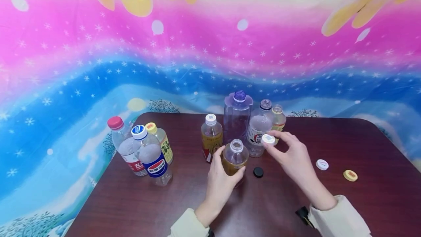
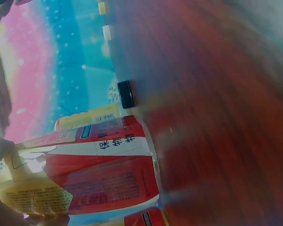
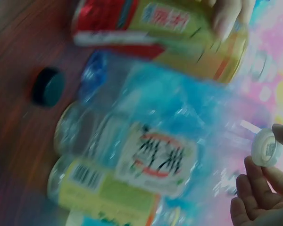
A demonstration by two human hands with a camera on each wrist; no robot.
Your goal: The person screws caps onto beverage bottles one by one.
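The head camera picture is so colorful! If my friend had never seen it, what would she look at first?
Probably the bright pink-and-blue backdrop behind the dark table. Next, perhaps the two hands near the middle: the left hand grips an uncapped bottle, and the right hand pinches a white cap. Behind them, a tall purple bottle stands out.

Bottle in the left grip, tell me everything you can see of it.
The bottle looks like clear plastic, with a gold-and-red label crossed by a white band. Its neck is open, uncapped. It is roughly upright, left of the black cap, with the left grip curled round it. Whether it touches the table is unclear.
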